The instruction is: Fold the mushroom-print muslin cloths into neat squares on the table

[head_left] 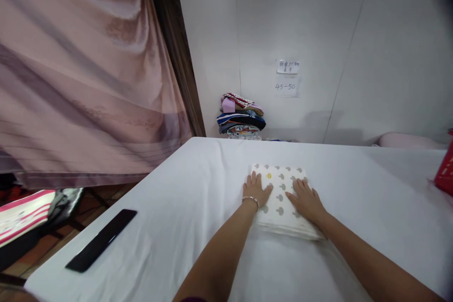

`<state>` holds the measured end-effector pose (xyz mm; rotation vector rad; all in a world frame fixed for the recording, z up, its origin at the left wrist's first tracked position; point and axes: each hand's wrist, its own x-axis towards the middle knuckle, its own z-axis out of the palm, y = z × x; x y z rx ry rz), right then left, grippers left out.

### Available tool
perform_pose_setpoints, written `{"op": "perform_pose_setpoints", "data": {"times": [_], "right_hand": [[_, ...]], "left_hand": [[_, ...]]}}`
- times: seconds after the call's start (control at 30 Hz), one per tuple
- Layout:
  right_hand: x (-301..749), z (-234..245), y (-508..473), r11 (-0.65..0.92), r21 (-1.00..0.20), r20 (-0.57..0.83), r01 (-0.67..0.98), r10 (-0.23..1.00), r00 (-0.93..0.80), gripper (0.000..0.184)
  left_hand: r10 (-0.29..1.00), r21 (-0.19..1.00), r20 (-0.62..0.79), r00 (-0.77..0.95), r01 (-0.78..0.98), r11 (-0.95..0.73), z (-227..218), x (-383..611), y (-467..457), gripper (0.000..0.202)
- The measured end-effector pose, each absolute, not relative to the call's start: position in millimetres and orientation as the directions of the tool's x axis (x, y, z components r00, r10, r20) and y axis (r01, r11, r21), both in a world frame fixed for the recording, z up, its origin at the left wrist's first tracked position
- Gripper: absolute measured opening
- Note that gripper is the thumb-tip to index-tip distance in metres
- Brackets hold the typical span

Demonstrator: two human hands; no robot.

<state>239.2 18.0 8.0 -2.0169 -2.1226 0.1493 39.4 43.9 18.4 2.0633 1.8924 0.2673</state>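
A folded white cloth printed with grey shapes and one small yellow mark lies flat on the white-covered table. On its left edge rests my left hand, fingers spread, with a silver bracelet at the wrist. My right hand lies on the cloth's right side, palm down and fingers apart. Both hands touch the top of the cloth without gripping it. Several folded layers show along the near edge.
A black flat strip lies at the table's left. Behind the far edge stands a pile of folded fabrics. Paper notes hang on the wall. A pink curtain hangs at left, and a red basket is at far right.
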Motion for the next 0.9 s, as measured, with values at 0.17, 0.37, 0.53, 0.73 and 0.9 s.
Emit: {"op": "perform_pose_setpoints", "data": {"times": [0.17,0.37,0.53,0.73,0.9], "right_hand": [[242.8,26.4,51.3,0.051,-0.187,0.180,0.981,0.983,-0.017,0.067],[258.9,3.0,77.2,0.026,-0.241,0.145,0.970,0.989,0.010,0.068],[264.6,-10.6,79.6,0.047,-0.313,0.157,0.949,0.988,0.002,0.071],[267.5,-4.1,73.8,0.083,-0.350,0.137,0.933,0.990,-0.037,0.058],[273.3,-9.0,15.3,0.054,-0.379,0.083,0.924,0.996,-0.024,0.066]], "left_hand": [[0.993,0.348,-0.075,0.093,0.936,-0.061,20.0,40.3,43.2,0.081],[0.993,0.358,-0.065,0.103,0.931,-0.073,19.1,39.9,42.6,0.080],[0.992,0.367,-0.081,0.091,0.928,-0.055,17.6,40.2,42.0,0.080],[0.984,0.373,-0.137,0.112,0.926,-0.053,32.1,38.3,44.6,0.080],[0.962,0.330,-0.192,0.194,0.936,-0.123,39.5,31.1,17.3,0.083]]}}
